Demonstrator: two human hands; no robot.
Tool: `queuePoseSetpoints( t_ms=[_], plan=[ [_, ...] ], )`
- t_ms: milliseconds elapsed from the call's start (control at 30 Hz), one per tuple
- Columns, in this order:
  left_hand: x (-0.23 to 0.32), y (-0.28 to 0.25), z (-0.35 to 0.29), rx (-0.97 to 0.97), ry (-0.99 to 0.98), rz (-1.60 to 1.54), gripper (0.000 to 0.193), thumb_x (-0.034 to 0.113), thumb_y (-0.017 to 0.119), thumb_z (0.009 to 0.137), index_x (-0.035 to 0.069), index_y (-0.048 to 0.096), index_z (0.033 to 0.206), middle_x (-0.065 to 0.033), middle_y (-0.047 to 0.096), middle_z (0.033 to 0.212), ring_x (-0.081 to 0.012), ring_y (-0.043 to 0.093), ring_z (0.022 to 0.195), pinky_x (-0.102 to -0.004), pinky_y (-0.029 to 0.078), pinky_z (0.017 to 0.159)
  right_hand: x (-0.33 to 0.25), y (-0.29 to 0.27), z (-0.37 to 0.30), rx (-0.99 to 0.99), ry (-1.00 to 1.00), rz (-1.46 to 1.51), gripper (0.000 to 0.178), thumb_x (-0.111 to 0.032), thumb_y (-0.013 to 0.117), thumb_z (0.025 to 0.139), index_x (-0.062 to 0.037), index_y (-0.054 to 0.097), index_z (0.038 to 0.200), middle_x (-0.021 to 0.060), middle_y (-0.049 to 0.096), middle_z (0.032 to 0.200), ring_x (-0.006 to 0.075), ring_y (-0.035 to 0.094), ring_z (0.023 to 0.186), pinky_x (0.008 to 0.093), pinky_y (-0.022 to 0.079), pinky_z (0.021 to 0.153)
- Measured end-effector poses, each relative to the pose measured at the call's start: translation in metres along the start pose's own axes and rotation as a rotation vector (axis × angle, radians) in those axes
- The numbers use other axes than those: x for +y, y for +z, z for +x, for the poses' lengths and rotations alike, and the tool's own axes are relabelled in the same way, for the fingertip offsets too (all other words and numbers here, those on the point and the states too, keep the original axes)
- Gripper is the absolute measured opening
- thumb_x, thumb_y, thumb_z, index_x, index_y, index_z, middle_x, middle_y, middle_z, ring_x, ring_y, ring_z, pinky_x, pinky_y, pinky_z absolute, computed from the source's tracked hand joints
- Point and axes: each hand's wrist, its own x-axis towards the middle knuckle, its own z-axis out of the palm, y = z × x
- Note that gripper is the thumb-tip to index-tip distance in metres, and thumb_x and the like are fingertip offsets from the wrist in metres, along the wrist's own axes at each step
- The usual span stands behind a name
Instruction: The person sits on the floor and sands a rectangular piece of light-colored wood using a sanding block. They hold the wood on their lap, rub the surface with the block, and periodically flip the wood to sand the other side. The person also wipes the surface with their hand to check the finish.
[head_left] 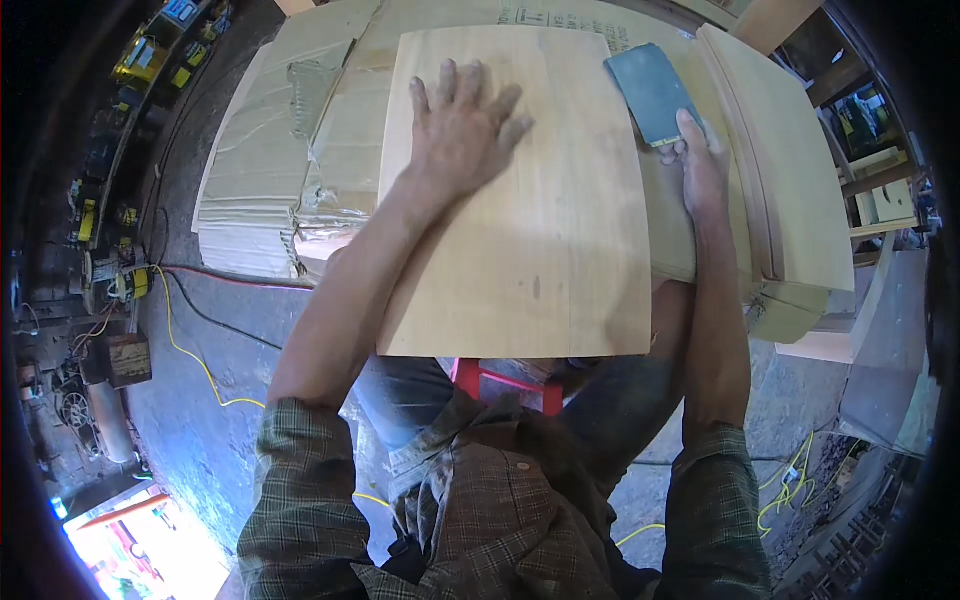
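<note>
A pale wooden panel (520, 230) lies flat in front of me, its near edge over my lap. My left hand (463, 135) rests palm down on its upper left part with the fingers spread, holding nothing. In my right hand (697, 150) is a rectangular blue-grey piece of sandpaper (648, 92), gripped at its near end between thumb and fingers. It is held just off the panel's upper right edge; whether it touches the panel I cannot tell. The underside of the sandpaper is hidden.
Flattened cardboard (340, 90) lies under and beyond the panel. More wooden panels (800, 170) are stacked on the right. A yellow cord (195, 355) runs over the concrete floor at the left. Shelves of tools line the far left, and a red stand (467, 378) shows between my knees.
</note>
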Motion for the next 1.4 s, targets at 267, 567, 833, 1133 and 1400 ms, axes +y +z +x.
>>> queuePoseSetpoints(
  t_ms=[267, 567, 833, 1133, 1400],
  plan=[
    [-0.010, 0.014, 0.040, -0.109, -0.074, 0.017, 0.046, 0.048, 0.044, 0.092, 0.026, 0.052, 0.131, -0.0173, 0.038, 0.141, -0.0445, 0.024, 0.135, -0.0685, 0.018, 0.104, 0.008, -0.007, 0.003, -0.002, -0.023, -0.024, 0.027, -0.028, 0.060, 0.091, -0.0023, 0.057, 0.085, -0.0005, 0.049, 0.067, 0.0093, 0.049, 0.060, 0.0243, 0.040, 0.055],
    [-0.010, 0.000, 0.023, -0.123, -0.040, -0.052, 0.037, 0.034, 0.050, 0.092, 0.010, 0.056, 0.120, -0.0230, 0.038, 0.138, -0.0483, 0.027, 0.132, -0.0637, 0.017, 0.107, 0.012, -0.004, 0.005, 0.022, 0.000, 0.010, 0.026, -0.028, 0.063, 0.089, -0.0023, 0.060, 0.091, -0.0008, 0.052, 0.069, 0.0083, 0.050, 0.062, 0.0239, 0.041, 0.058],
    [0.063, -0.065, -0.114, -0.122, 0.263, -0.301, 0.037, 0.031, 0.060, 0.088, 0.013, 0.059, 0.120, -0.0175, 0.042, 0.138, -0.0416, 0.032, 0.132, -0.0636, 0.026, 0.104, 0.049, -0.023, 0.022, -0.043, -0.120, 0.014, 0.026, -0.031, 0.055, 0.092, -0.0067, 0.061, 0.099, -0.0014, 0.056, 0.074, 0.0084, 0.052, 0.064, 0.0226, 0.042, 0.057],
    [0.078, -0.090, -0.147, -0.030, 0.120, -0.174, 0.040, 0.035, 0.062, 0.086, 0.009, 0.059, 0.116, -0.0209, 0.034, 0.141, -0.0471, 0.028, 0.132, -0.0695, 0.022, 0.101, 0.035, -0.012, 0.021, 0.008, -0.130, -0.024, 0.021, -0.031, 0.059, 0.091, -0.0100, 0.059, 0.088, -0.0051, 0.049, 0.064, 0.0051, 0.046, 0.054, 0.0202, 0.039, 0.049],
    [0.091, -0.096, -0.152, -0.117, 0.105, -0.191, 0.042, 0.041, 0.059, 0.087, 0.015, 0.060, 0.121, -0.0172, 0.043, 0.139, -0.0440, 0.032, 0.132, -0.0649, 0.023, 0.103, 0.037, -0.011, 0.021, 0.042, -0.114, -0.035, 0.021, -0.032, 0.060, 0.090, -0.0104, 0.058, 0.090, -0.0048, 0.049, 0.063, 0.0049, 0.046, 0.053, 0.0200, 0.040, 0.050]
  ],
)
